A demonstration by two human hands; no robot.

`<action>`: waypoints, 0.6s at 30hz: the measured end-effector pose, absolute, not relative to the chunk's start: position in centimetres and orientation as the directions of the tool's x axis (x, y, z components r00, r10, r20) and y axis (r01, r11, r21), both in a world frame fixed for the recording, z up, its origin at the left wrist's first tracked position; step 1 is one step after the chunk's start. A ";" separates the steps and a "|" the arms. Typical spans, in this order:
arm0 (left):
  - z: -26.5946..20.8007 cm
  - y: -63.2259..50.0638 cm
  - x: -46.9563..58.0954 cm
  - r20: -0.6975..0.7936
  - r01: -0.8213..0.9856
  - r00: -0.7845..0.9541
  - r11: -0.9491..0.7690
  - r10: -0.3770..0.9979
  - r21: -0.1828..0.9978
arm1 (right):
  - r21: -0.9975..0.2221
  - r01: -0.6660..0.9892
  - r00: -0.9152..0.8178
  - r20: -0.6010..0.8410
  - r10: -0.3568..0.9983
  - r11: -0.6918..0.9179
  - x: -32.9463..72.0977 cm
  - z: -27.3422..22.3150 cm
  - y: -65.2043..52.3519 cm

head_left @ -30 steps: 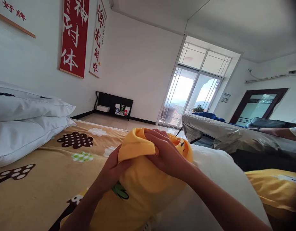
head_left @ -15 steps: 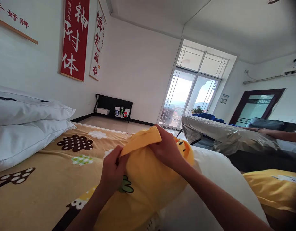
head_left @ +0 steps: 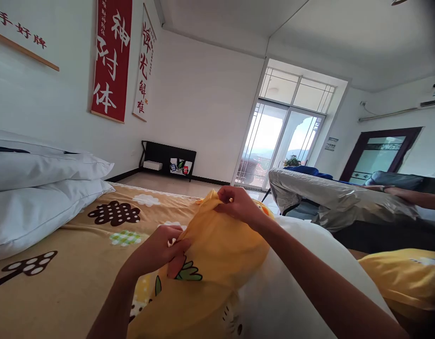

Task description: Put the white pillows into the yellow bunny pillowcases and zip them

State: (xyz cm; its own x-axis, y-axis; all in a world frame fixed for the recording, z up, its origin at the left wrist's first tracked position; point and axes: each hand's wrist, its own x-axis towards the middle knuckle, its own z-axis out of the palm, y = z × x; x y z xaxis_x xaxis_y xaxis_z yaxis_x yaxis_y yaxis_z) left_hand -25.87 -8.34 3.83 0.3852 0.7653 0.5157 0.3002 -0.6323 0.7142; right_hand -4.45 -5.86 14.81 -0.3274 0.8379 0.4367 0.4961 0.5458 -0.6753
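A yellow pillowcase (head_left: pixel 224 245) with printed carrot and animal figures covers part of a white pillow (head_left: pixel 295 282). The bare half of the pillow bulges out on the right, under my right forearm. My left hand (head_left: pixel 164 249) pinches the pillowcase's left edge, just above the printed carrot. At the far top corner of the cloth, my right hand (head_left: pixel 234 202) is closed on the fabric with bent fingers. Between the two hands the cloth is drawn up into a slanting edge. The pillow's far end is hidden inside the case.
Two white pillows (head_left: pixel 51 188) are stacked at left on a patterned tan blanket (head_left: pixel 76 259). Another yellow pillow (head_left: pixel 408 273) lies at right. Behind it a person's arm (head_left: pixel 411 195) rests by a plastic-covered table (head_left: pixel 330 193). A low black shelf (head_left: pixel 164 157) stands against the wall.
The folded opening edge between my hands has been pulled into a narrower point. My left hand has turned and lowered slightly, and more of the printed carrot shows.
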 end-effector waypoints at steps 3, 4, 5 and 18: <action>5.0 -10.6 -26.9 0.781 0.212 0.039 -0.769 0.623 0.603 | -0.601 0.527 -0.291 0.536 0.793 0.600 -6.0 14.4 -7.3; 5.1 -11.0 -26.8 0.808 0.174 -0.067 -0.790 0.586 0.588 | -0.579 0.541 -0.275 0.564 0.779 0.610 -6.7 14.3 -8.0; 5.1 -11.3 -26.4 0.806 0.147 -0.119 -0.793 0.579 0.591 | -0.560 0.550 -0.278 0.577 0.768 0.619 -7.4 14.3 -8.8; 5.2 -12.2 -25.5 0.754 0.178 -0.256 -0.738 0.605 0.652 | -0.142 0.673 -0.310 0.837 0.451 0.726 -7.1 22.4 -8.7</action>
State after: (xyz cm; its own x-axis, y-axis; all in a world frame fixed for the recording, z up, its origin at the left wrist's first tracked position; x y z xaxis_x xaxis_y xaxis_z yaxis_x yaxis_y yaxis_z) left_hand -25.47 -12.19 5.19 -0.2560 0.6046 0.7543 0.1777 -0.7375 0.6515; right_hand -7.13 -8.67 22.38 -0.3097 0.4508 0.8371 0.6730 0.7259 -0.1419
